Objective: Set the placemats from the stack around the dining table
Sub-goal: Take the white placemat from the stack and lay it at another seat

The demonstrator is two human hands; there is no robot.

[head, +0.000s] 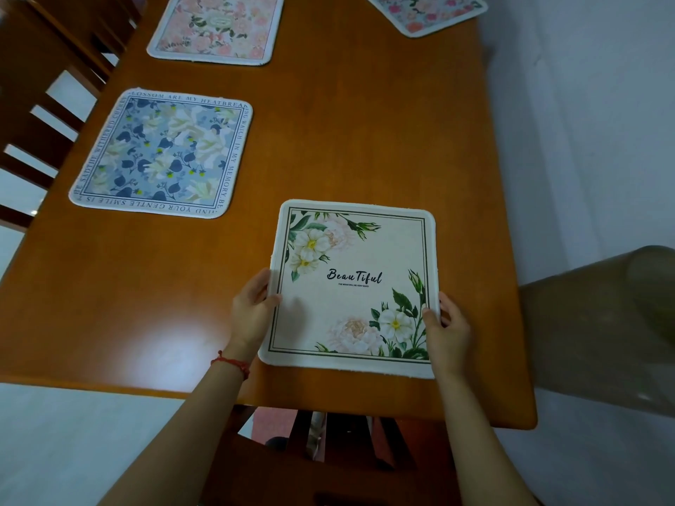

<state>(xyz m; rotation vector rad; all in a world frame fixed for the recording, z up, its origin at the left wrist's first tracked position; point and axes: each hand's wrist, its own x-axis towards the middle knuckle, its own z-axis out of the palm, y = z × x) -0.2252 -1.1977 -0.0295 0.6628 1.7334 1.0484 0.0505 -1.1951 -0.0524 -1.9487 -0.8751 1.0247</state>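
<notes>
A cream placemat [350, 257] with white flowers and the word "Beautiful" lies flat near the front edge of the wooden dining table [347, 140]. My left hand [250, 310] grips its left edge, thumb on top. My right hand [447, 330] grips its right edge the same way. A blue floral placemat [164, 155] lies on the table's left side. Farther back sit a pink floral placemat [219, 27] and, at the top right, another pink-flowered placemat [427, 12], partly cut off by the frame. No stack is in view.
Wooden chairs [47, 115] stand along the table's left side. Another chair back [328, 465] is just below the front edge, between my arms. A brownish translucent object [602, 323] stands to the right of the table. Pale floor surrounds it.
</notes>
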